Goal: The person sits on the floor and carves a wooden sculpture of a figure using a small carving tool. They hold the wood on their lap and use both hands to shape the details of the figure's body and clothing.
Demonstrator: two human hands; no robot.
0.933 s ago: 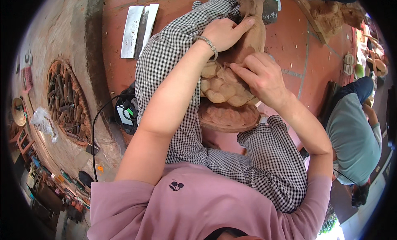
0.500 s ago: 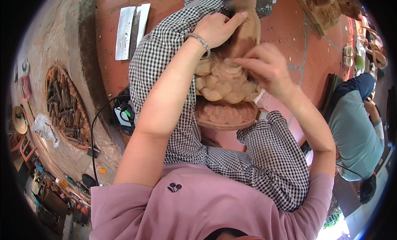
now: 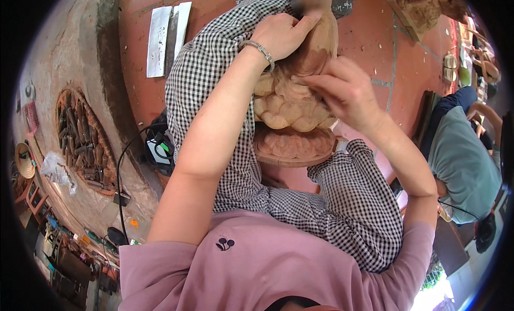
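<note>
While the person sits with knees spread in black-and-white checked trousers [image 3: 209, 70], a tall carved brown wooden figure [image 3: 289, 106] is between the legs, with round bumps in the middle and a wide oval foot close to the body. The left hand [image 3: 278, 37], with a silvery chain bracelet [image 3: 261, 50] on its wrist, is up at the narrow far end. Its thumb lies on the wood, apart from its fingers, but the fingertips are hidden, so I cannot tell how tightly it grips. The right hand [image 3: 348, 91] is bent over the middle of the figure. Its thumb and pointing finger come together at the bumps, but I cannot tell if something small is pinched there. Under all this is a red tiled floor [image 3: 369, 48]. Off to the left, two long flat white strips [image 3: 159, 40] lie beside a dark one. Over on the right, someone in a grey-green shirt [image 3: 463, 156] bends down
</note>
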